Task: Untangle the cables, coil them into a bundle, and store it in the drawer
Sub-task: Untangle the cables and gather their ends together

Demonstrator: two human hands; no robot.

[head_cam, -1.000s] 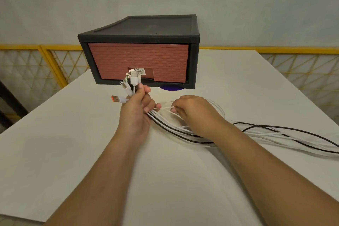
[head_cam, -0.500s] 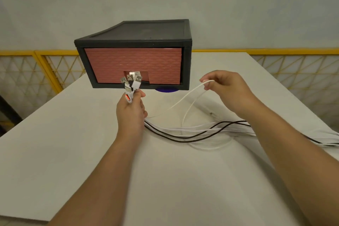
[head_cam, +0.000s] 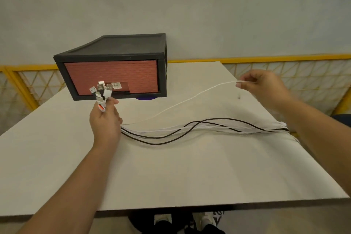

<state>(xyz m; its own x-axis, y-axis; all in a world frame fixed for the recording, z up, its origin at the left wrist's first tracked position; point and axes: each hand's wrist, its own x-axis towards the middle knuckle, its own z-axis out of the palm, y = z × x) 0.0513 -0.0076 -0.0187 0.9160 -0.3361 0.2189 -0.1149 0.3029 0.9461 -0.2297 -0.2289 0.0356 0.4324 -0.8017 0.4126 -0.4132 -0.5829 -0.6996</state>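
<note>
The left hand (head_cam: 105, 119) grips a bunch of cable ends, and their plugs (head_cam: 101, 89) fan out above its fingers in front of the drawer (head_cam: 112, 76). The drawer, reddish with a brick pattern, sits closed in a black case (head_cam: 117, 47) on the white table (head_cam: 171, 173). The right hand (head_cam: 264, 87), raised well to the right, pinches one white cable (head_cam: 180, 102) that runs in the air back to the left hand. The other cables (head_cam: 190, 131), black and white, trail across the table to its right edge. A purple object (head_cam: 145, 98) shows under the case. A yellow railing (head_cam: 284, 60) stands behind the table.
</note>
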